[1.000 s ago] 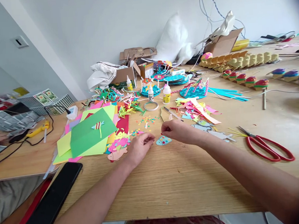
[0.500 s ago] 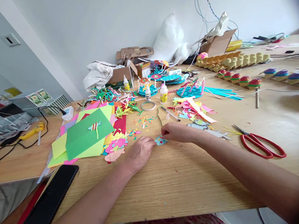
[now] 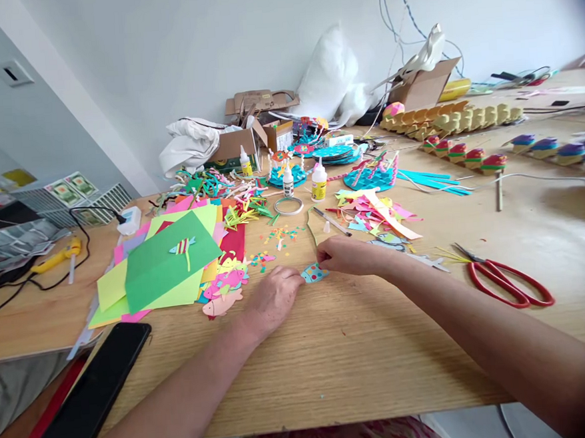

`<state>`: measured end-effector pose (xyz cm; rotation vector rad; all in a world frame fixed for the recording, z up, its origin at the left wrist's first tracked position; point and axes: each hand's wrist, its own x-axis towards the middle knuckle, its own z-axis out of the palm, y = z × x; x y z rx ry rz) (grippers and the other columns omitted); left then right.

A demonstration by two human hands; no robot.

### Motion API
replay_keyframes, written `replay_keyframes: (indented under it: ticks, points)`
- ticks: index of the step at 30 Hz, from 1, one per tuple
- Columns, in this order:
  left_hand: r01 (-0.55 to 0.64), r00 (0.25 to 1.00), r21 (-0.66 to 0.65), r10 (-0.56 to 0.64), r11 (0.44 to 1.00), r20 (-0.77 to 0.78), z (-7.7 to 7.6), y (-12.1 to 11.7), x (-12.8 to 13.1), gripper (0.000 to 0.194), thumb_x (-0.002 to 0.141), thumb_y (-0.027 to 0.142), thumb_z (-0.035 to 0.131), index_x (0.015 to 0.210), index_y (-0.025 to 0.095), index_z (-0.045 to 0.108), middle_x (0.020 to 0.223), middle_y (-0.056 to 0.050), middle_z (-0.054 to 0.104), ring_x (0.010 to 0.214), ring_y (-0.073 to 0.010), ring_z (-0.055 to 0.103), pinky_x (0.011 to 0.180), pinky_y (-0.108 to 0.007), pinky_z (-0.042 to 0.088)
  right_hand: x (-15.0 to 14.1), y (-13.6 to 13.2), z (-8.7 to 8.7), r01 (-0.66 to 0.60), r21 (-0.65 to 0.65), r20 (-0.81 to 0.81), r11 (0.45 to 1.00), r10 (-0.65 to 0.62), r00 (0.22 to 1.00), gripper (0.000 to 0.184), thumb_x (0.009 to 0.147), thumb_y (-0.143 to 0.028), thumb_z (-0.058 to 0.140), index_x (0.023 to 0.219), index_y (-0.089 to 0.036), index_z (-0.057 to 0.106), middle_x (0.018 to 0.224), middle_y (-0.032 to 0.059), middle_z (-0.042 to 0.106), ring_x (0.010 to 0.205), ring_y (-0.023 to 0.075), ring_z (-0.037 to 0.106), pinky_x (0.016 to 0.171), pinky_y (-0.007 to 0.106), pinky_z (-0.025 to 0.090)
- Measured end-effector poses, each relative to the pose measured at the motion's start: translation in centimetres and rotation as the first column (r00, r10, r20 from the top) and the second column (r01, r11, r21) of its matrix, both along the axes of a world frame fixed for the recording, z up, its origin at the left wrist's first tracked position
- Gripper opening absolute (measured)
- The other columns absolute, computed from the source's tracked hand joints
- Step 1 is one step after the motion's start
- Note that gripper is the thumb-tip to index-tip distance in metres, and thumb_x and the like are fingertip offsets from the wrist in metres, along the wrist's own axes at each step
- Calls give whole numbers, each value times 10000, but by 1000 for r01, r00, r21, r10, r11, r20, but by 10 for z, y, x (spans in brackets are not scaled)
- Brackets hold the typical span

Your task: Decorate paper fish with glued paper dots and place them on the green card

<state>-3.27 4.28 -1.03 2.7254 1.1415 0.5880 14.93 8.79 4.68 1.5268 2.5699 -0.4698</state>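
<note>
A blue paper fish [image 3: 313, 273] with red and pale dots lies on the wooden table between my hands. My left hand [image 3: 278, 295] has its fingertips closed on the fish's left end. Curled over the other end is my right hand [image 3: 344, 255], thumb and fingers pinched together; what they hold is hidden. Small paper dots [image 3: 279, 235] are scattered just beyond. To the left, several cut-out paper fish [image 3: 223, 302] overlap in a pile. A striped paper fish [image 3: 181, 247] rests on a green sheet [image 3: 163, 275].
Red-handled scissors [image 3: 510, 284] lie at right, a black phone [image 3: 89, 400] at left. Glue bottles [image 3: 319, 182], a tape ring [image 3: 288, 206], a pen [image 3: 333, 222] and paper scraps [image 3: 377, 213] stand or lie ahead. Egg cartons [image 3: 450, 120] sit at the back right.
My right hand has shifted slightly right, so more of the dotted fish shows. The left hand stays at the fish's left end. The view has moved slightly.
</note>
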Motion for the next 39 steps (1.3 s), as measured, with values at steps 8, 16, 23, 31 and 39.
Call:
replay_keyframes:
  ticks: [8, 16, 23, 31, 39]
  points:
    - [8, 1000, -6, -8, 1000, 11, -1, 1, 0, 238, 828, 121, 369, 884, 160, 596, 889, -58, 585, 860, -164, 515, 784, -312, 435, -1, 4, -8, -38, -19, -26, 999, 37, 999, 216, 668, -190, 469, 770, -159, 657, 757, 43, 647, 657, 132, 533, 516, 205, 331]
    - [1, 1000, 10, -1, 1000, -1, -2, 1, 0, 213, 818, 111, 395, 894, 158, 589, 898, -49, 584, 866, -161, 512, 790, -290, 431, 0, 4, -3, 0, -6, -10, 1000, -1, 1000, 210, 666, -186, 466, 761, -163, 653, 744, 39, 644, 654, 131, 533, 504, 204, 324]
    - [-3, 1000, 8, 3, 1000, 8, -1, 1, 0, 227, 820, 110, 382, 868, 166, 597, 886, -49, 588, 854, -164, 515, 775, -307, 436, -2, 3, -3, -28, -24, -21, 999, 28, 999, 201, 673, -198, 480, 769, -165, 654, 763, 40, 650, 664, 131, 537, 516, 204, 329]
    - [-2, 1000, 3, 2, 1000, -2, -1, 1, 0, 217, 819, 111, 389, 871, 166, 593, 890, -48, 583, 855, -163, 512, 773, -297, 436, -7, 2, -5, -22, -35, 3, 999, 22, 1000, 228, 672, -204, 481, 796, -157, 666, 775, 53, 658, 660, 136, 543, 511, 209, 331]
    - [4, 1000, 3, -4, 1000, -17, -1, 1, 0, 212, 819, 101, 392, 869, 150, 592, 895, -52, 582, 860, -162, 512, 777, -286, 435, -6, 2, -6, -19, -21, 10, 1000, 19, 1000, 235, 656, -196, 470, 777, -155, 667, 783, 58, 661, 684, 147, 554, 529, 214, 338]
